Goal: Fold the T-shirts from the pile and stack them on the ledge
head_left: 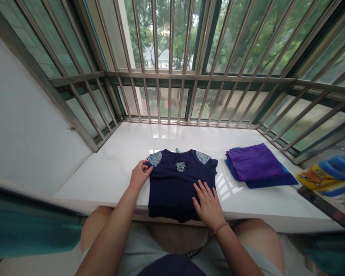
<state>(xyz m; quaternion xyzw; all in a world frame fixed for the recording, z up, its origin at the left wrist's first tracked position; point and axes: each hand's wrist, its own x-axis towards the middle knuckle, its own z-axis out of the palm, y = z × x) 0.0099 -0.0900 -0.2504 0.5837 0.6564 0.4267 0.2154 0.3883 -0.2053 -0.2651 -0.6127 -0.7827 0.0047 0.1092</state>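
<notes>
A dark navy shirt (175,184) with patterned grey-blue shoulder patches lies flat on the white window ledge (112,168), its hem hanging slightly over the front edge. My left hand (140,174) pinches the shirt's left shoulder edge, fingers curled closed on the cloth. My right hand (208,205) lies flat on the lower right of the shirt, fingers stretched out and slightly apart, pressing the fabric down.
A folded pile with purple cloth on top of blue cloth (254,165) sits on the ledge to the right. Metal window bars (172,76) fence the ledge on three sides. A yellow and blue plastic item (327,176) lies at the far right. My knees are below the ledge.
</notes>
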